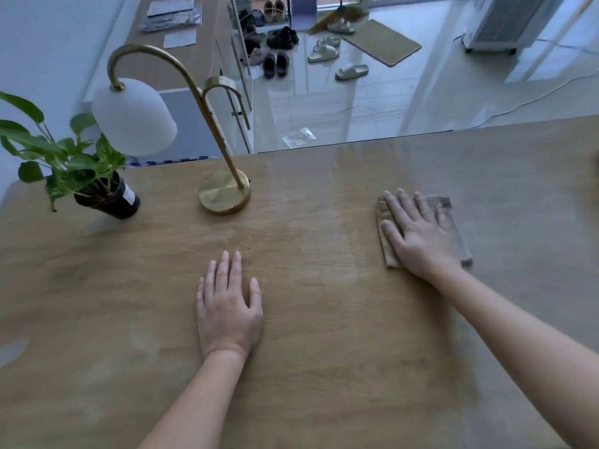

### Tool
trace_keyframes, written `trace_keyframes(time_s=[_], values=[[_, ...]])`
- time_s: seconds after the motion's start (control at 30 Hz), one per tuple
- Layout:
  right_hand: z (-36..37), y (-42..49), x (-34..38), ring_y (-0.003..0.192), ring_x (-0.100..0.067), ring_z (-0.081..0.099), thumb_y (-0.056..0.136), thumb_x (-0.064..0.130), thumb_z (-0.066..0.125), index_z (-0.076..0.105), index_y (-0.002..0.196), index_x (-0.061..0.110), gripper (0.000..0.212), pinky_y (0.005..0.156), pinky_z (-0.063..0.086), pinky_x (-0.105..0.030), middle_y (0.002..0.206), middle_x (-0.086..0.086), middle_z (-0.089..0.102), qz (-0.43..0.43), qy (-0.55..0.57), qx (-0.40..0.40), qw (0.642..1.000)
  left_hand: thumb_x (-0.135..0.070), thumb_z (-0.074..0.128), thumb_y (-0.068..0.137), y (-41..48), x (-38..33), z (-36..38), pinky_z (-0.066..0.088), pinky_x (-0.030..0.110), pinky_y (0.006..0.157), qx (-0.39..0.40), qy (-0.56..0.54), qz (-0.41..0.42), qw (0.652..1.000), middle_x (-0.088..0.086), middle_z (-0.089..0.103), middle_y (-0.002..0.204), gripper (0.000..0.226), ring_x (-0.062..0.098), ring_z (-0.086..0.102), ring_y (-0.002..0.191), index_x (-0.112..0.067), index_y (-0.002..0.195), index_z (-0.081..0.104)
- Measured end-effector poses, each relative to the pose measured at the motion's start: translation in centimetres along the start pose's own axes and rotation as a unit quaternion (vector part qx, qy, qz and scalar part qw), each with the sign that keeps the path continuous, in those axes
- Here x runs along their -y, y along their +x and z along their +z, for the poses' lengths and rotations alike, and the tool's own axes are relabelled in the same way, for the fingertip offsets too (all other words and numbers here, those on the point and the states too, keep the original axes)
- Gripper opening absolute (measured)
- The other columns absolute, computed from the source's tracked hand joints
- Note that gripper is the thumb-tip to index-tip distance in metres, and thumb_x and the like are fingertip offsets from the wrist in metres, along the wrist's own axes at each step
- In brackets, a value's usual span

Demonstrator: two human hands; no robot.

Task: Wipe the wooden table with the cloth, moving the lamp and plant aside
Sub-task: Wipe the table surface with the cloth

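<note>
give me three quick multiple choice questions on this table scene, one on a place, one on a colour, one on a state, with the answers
1. Where does the potted plant stand?
A. left of the lamp
B. right of the lamp
C. on the floor

2. What colour is the lamp's base?
A. black
B. gold
C. red

3. How is the right hand?
A. a fist in the air
B. gripping the lamp
C. flat on the cloth

Answers: A, the plant stands at the wooden table's far left, with the lamp to its right; B, the round base shines gold; C, the palm lies spread on the cloth on the table.
</note>
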State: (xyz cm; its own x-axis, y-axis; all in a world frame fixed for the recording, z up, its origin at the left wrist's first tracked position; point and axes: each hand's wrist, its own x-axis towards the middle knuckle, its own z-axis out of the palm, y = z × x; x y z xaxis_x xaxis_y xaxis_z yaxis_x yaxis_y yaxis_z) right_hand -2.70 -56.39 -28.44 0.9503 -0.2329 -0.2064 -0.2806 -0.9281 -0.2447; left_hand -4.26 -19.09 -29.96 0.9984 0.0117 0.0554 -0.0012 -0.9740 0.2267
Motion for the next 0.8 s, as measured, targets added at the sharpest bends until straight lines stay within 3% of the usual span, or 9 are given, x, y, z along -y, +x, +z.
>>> trace_keyframes(time_s=[0.23,0.37,0.43,0.57,0.8], values=[[2.9,-17.5,-3.4,0.159,-0.004,-0.018,0.104,0.068,0.013,-0.005,0.164,0.054,0.064,0.13,-0.011,-0.04,0.173,0.024,-0.008,0.018,-0.022,-0.007,1.0,-0.051,0.034,0.102,-0.6,-0.6,0.0,0.02,0.049,0.131,0.002,-0.018,0.0,1.0,0.006,0.039,0.171,0.07,0.029,0.032,0.159,-0.02,0.164,0.043],[4.7,-26.5,-5.3,0.162,-0.008,-0.005,0.106,0.067,0.019,0.005,0.166,0.05,0.064,0.131,-0.003,-0.043,0.174,0.022,0.005,0.036,-0.032,-0.002,0.999,-0.042,0.044,0.109,-0.9,-0.5,0.1,0.017,0.05,0.132,0.011,-0.011,0.005,1.0,0.007,0.034,0.173,0.063,0.03,0.027,0.161,-0.018,0.166,0.037],[4.9,-28.8,-6.0,0.163,-0.01,0.004,0.107,0.066,0.02,0.013,0.167,0.046,0.064,0.13,0.005,-0.047,0.174,0.019,0.014,0.035,-0.039,0.002,0.999,-0.045,0.04,0.108,-1.0,-0.5,0.1,0.017,0.05,0.132,0.01,-0.011,0.005,1.0,0.007,0.033,0.174,0.064,0.03,0.026,0.162,-0.018,0.167,0.036],[4.6,-29.2,-6.4,0.163,-0.011,0.007,0.108,0.066,0.019,0.017,0.167,0.043,0.064,0.128,0.011,-0.049,0.174,0.018,0.018,0.032,-0.053,0.017,0.998,-0.049,0.033,0.107,-1.2,-0.9,0.3,0.016,0.049,0.132,0.012,-0.01,0.002,1.0,0.006,0.032,0.174,0.068,0.029,0.025,0.162,-0.019,0.168,0.034],[1.7,-18.8,-6.0,0.158,-0.003,-0.021,0.099,0.073,0.002,-0.006,0.162,0.056,0.066,0.129,-0.012,-0.041,0.171,0.026,-0.011,0.029,-0.024,0.026,0.999,-0.052,0.025,0.103,-0.8,-0.8,0.2,0.018,0.05,0.132,0.007,0.004,0.0,1.0,0.005,0.033,0.174,0.073,0.028,0.027,0.161,-0.019,0.167,0.035]])
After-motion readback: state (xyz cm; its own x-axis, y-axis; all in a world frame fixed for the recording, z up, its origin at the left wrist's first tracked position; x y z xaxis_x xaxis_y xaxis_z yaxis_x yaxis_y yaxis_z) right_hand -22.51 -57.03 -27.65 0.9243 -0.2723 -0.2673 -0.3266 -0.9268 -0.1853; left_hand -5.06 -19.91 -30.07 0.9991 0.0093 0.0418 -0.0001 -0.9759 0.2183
